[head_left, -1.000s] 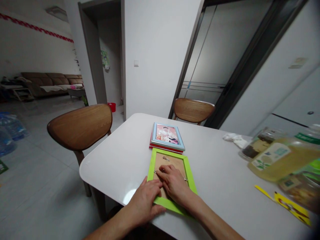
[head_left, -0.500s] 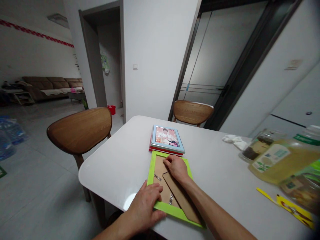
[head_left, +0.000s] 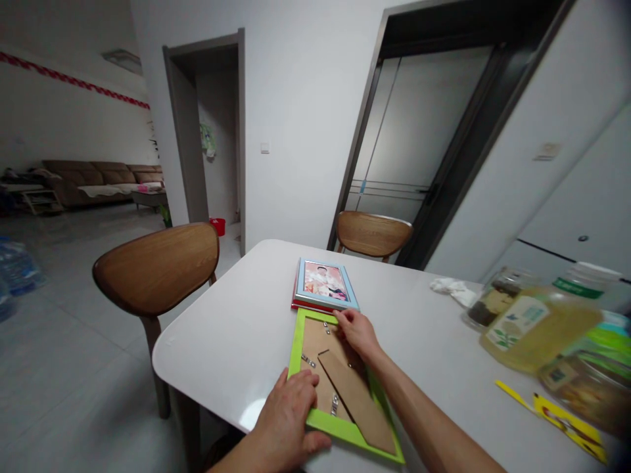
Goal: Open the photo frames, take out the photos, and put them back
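Note:
A lime-green picture frame [head_left: 294, 345] lies face down on the white table, its brown backboard [head_left: 315, 335] showing. Small metal clips [head_left: 334, 404] sit along the backboard's edges, and a brown stand flap [head_left: 352, 397] runs slantwise across it. My left hand [head_left: 290, 410] holds the frame's lower left corner, fingers over the border and thumb by the bottom edge. At the upper right corner, my right hand [head_left: 359, 334] has its fingers bent together on the border, covering that corner. Just beyond the frame, a light-blue photo frame [head_left: 351, 286] rests face up on a red one [head_left: 315, 307].
On the right stand a big bottle of yellow liquid [head_left: 537, 322] and glass jars [head_left: 589, 387]. Near them lie a crumpled white tissue [head_left: 453, 289] and a yellow packet [head_left: 569, 427]. Wooden chairs stand at the left [head_left: 158, 266] and the far side [head_left: 372, 233].
My right hand has shifted from the top clip to the frame's upper right corner, uncovering that clip. My left hand stays at the lower left corner. The view has tilted up slightly.

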The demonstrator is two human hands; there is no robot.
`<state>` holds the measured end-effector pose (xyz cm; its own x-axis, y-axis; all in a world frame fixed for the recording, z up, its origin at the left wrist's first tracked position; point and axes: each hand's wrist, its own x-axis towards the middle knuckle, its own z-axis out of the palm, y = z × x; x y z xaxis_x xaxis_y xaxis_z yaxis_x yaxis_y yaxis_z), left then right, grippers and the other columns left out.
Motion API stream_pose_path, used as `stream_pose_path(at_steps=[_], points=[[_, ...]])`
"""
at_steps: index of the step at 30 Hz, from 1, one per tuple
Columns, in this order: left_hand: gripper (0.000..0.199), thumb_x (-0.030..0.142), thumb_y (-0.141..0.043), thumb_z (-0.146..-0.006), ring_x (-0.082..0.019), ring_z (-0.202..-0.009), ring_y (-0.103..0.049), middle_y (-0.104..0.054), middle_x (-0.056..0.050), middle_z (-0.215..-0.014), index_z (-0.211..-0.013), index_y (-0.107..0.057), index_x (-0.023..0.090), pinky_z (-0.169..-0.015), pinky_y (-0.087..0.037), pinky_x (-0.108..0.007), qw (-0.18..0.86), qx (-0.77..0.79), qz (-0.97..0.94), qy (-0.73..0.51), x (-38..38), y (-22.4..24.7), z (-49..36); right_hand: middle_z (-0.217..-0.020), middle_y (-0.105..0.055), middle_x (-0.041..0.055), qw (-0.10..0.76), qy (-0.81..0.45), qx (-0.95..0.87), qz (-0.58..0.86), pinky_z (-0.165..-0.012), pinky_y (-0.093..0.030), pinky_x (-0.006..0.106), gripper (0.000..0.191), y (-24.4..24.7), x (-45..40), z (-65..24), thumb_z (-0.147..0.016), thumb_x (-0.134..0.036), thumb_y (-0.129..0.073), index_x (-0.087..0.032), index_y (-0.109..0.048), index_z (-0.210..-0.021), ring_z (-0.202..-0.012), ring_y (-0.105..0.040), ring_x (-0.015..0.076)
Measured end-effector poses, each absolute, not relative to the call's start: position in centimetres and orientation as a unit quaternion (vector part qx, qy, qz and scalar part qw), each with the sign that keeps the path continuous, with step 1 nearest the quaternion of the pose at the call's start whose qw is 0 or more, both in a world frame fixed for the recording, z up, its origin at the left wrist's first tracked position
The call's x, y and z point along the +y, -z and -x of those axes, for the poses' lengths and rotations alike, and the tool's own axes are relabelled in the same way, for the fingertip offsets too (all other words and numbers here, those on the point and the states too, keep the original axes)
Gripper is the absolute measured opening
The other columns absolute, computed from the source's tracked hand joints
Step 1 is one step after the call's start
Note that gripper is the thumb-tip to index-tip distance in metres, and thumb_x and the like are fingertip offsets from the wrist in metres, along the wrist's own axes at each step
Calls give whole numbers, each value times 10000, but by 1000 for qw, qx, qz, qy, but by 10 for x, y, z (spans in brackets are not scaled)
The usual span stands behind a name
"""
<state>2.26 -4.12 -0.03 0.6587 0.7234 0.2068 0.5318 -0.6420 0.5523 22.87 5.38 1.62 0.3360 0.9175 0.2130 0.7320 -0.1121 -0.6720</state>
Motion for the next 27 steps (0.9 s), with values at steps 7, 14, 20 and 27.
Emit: stream_pose_path(at_steps=[7, 14, 20, 27], points=[[253, 264, -636, -639, -252, -1091, -407, -500, -103, -1132, -794, -454, 181, -971, -220, -443, 264, 364, -856, -256, -48, -19, -19, -800, -622, 80, 511, -228, -430, 709, -587, -469, 284, 369, -17, -27, -278, -714, -462, -389, -146, -530, -843, -720, -596, 178], [307, 493, -493, -726, -251, -1062, -436, -497, -96, -1122, -772, -412, 200, -868, -350, -365, 505, 278, -681, -451, -73, -27, -50, -780, -649, 60, 614, -573, -298, 455, -697, -459, 329, 294, -17, -78, -218, -688, -383, -522, -163, -581, -873, -750, -595, 190], [410, 439, -608, -680, -263, -1149, -366, -452, -122, -1199, -957, -425, 198, -950, -254, -403, 654, 215, -536, -488, -77, -50, -87, -571, -596, -31, 711, -552, -152, 408, -530, -445, 218, 284, -20, -71, -200, -598, -330, -633, -173, -577, -828, -515, -546, 105], [653, 322, -650, -653, -249, -1140, -384, -410, -100, -1257, -1209, -335, 189, -943, -310, -369, 705, 149, -532, -444, -52, -82, -110, -718, -645, -39, 733, -407, -164, 519, -527, -451, 227, 682, -23, -80, -291, -567, -265, -620, -227, -371, -1200, -594, -581, 132]])
